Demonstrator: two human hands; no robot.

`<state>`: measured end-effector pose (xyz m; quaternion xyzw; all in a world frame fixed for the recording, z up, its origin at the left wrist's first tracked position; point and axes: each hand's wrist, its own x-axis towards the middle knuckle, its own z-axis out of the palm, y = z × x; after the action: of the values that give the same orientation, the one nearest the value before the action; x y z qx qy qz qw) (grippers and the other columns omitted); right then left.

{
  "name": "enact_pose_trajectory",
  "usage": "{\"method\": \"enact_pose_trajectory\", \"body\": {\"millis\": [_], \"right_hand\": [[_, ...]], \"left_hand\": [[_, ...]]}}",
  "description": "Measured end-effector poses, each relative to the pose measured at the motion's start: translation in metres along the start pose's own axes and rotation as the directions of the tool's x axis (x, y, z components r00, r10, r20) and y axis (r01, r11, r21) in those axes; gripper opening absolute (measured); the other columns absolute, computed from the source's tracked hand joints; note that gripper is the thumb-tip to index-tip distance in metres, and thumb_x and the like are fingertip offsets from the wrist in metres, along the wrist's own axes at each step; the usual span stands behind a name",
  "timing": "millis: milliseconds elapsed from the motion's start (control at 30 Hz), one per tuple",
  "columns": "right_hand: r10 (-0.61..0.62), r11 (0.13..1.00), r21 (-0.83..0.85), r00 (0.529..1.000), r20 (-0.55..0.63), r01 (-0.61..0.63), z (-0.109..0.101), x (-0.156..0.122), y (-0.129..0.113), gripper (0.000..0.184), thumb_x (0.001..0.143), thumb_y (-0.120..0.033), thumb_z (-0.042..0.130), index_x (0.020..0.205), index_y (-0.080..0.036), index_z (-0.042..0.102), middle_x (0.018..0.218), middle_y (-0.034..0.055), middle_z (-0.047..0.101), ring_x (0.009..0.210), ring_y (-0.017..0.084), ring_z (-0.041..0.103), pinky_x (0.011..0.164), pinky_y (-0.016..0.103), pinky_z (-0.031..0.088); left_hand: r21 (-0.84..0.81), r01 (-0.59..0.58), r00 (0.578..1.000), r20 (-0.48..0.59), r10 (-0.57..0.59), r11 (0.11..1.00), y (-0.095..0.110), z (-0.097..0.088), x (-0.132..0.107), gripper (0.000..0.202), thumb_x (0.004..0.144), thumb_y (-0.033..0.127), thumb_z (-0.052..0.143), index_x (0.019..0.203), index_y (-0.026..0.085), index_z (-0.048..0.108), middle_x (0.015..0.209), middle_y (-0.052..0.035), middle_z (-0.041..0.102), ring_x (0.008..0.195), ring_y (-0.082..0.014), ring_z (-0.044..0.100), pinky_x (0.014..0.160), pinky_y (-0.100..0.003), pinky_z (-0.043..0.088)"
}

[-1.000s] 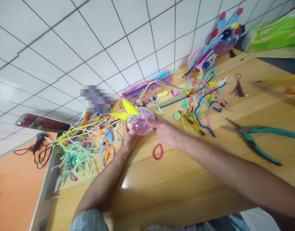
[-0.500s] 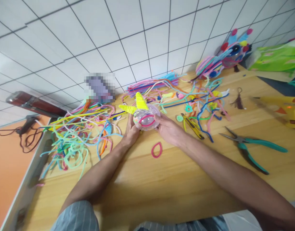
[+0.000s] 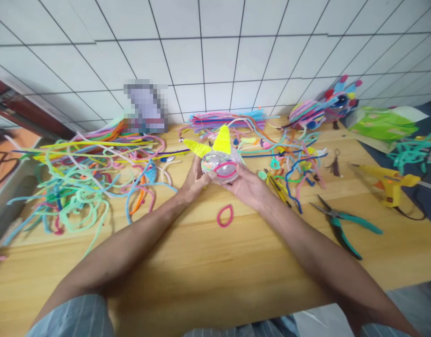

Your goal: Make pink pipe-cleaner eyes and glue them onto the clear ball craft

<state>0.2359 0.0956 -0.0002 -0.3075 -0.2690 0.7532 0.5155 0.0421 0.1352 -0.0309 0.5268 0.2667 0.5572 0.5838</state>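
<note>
Between my two hands is a clear plastic ball (image 3: 215, 164) with two yellow pipe-cleaner ears (image 3: 222, 139) on top. A pink pipe-cleaner loop (image 3: 225, 177) lies against its front. My left hand (image 3: 194, 183) is closed on the ball's left side, thumb towards the front. On the other side my right hand (image 3: 248, 186) grips the ball, its fingers partly hidden behind it. The ball is held above the wooden table (image 3: 215, 262). Nearer to me, a second pink pipe-cleaner loop (image 3: 225, 216) rests on the tabletop.
Loose pipe cleaners (image 3: 84, 203) are heaped at the left. A pipe-cleaner bundle (image 3: 225, 120) lies by the tiled wall. To the right are a yellow utility knife (image 3: 276, 189), teal-handled pliers (image 3: 341, 217), a yellow glue gun (image 3: 390, 182) and a finished pipe-cleaner figure (image 3: 338, 103).
My view has turned and levelled, so the table's things appear shifted. Both hands still hold the ball, which is tilted slightly differently, with the pink loop against its front.
</note>
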Motion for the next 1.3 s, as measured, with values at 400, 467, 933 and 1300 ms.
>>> {"method": "enact_pose_trajectory", "body": {"millis": [400, 467, 933, 1300], "right_hand": [[-0.036, 0.995, -0.094, 0.999, -0.036, 0.033, -0.0016, 0.0012, -0.0002, 0.046, 0.079, -0.056, 0.098, 0.113, -0.033, 0.078, 0.131, -0.0004, 0.086, 0.133, 0.028, 0.076, 0.112, 0.048, 0.064], [-0.048, 0.992, -0.116, 0.998, -0.044, 0.042, -0.0019, 0.0013, 0.0002, 0.046, 0.081, -0.057, 0.096, 0.116, -0.033, 0.077, 0.133, 0.0003, 0.086, 0.134, 0.029, 0.075, 0.112, 0.048, 0.064], [-0.059, 0.987, -0.151, 0.996, -0.069, 0.048, -0.0022, 0.0021, 0.0001, 0.047, 0.079, -0.059, 0.096, 0.114, -0.033, 0.076, 0.133, 0.0020, 0.085, 0.137, 0.030, 0.073, 0.113, 0.051, 0.063], [-0.049, 0.985, -0.168, 0.997, -0.055, 0.039, -0.0045, 0.0021, 0.0003, 0.049, 0.080, -0.058, 0.096, 0.117, -0.033, 0.077, 0.133, 0.0009, 0.086, 0.134, 0.028, 0.074, 0.115, 0.048, 0.063]], "left_hand": [[-0.070, -0.007, 1.000, 0.023, 0.008, 0.998, 0.0023, 0.0044, 0.0045, 0.083, 0.069, 0.046, 0.106, 0.141, 0.025, 0.071, 0.149, -0.0130, 0.074, 0.149, -0.0403, 0.065, 0.124, -0.049, 0.056], [-0.053, -0.041, 0.998, 0.034, 0.043, 0.998, -0.0003, 0.0042, 0.0053, 0.083, 0.072, 0.047, 0.104, 0.144, 0.026, 0.069, 0.148, -0.0130, 0.075, 0.147, -0.0397, 0.067, 0.124, -0.050, 0.058], [-0.054, -0.059, 0.997, 0.054, 0.062, 0.997, -0.0011, 0.0042, 0.0069, 0.078, 0.075, 0.041, 0.103, 0.145, 0.027, 0.071, 0.136, -0.0109, 0.080, 0.141, -0.0374, 0.072, 0.116, -0.047, 0.064], [-0.032, -0.032, 0.996, 0.086, 0.035, 0.999, -0.0007, 0.0017, 0.0070, 0.080, 0.077, 0.042, 0.100, 0.148, 0.027, 0.069, 0.150, -0.0113, 0.075, 0.145, -0.0382, 0.069, 0.120, -0.048, 0.062]]}}
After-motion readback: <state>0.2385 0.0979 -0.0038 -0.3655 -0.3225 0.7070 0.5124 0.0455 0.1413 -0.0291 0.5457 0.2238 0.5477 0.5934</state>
